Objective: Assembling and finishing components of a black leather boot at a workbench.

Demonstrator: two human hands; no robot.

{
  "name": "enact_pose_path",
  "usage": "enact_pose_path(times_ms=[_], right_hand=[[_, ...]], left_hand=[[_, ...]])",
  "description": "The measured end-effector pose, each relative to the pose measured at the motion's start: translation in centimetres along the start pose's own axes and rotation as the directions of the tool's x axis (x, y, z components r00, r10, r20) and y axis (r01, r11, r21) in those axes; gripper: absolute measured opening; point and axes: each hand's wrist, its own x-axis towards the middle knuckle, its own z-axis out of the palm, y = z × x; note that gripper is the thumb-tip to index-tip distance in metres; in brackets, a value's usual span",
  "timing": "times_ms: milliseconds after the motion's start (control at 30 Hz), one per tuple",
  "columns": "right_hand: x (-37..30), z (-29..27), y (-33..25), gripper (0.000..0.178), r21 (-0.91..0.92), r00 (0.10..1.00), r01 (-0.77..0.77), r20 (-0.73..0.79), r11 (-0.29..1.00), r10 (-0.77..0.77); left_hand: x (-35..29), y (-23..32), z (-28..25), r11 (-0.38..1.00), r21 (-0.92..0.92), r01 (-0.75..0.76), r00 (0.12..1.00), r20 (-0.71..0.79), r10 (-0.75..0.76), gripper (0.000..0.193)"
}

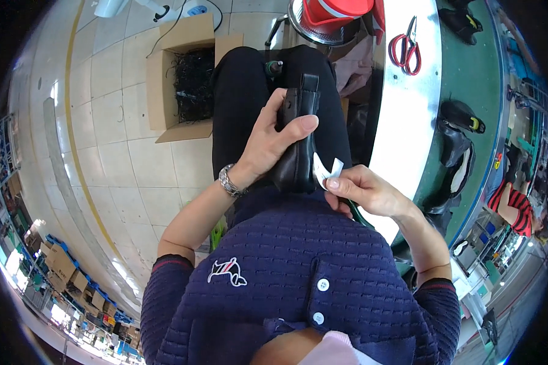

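My left hand (273, 135) is closed round a black leather shoe upper (296, 161), its thumb pressed on the upper's face. The upper stands lengthwise over my lap, with a loop-like tab at its far end. My right hand (365, 191) is beside its near right edge, thumb and fingers pinching a white strip (326, 173) that forks into two pointed ends. One end of the strip lies close against the upper; whether it is attached there I cannot tell. Something dark green shows below the right fingers, mostly hidden.
A white bench (408, 115) runs along my right, with red-handled scissors (405, 53) on it. Beyond is a green belt (453, 73) with several black shoes (460, 115). An open cardboard box (162, 91) of black scraps stands left; a red bucket (332, 15) is ahead.
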Motion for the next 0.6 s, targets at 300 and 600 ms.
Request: enact_pose_path(times_ms=[300, 600], right_hand=[[-0.7, 0.1, -2.5, 0.061, -0.602, 0.998, 0.058, 0.013, 0.796, -0.063], [-0.2, 2.1, -2.0, 0.062, -0.432, 0.986, -0.048, -0.166, 0.901, -0.027]], left_hand=[[-1.3, -1.9, 0.1, 0.972, 0.212, -0.105, 0.988, -0.089, 0.126, 0.04], [-0.6, -0.6, 0.4, 0.998, 0.033, -0.048, 0.992, -0.115, 0.052, 0.035]])
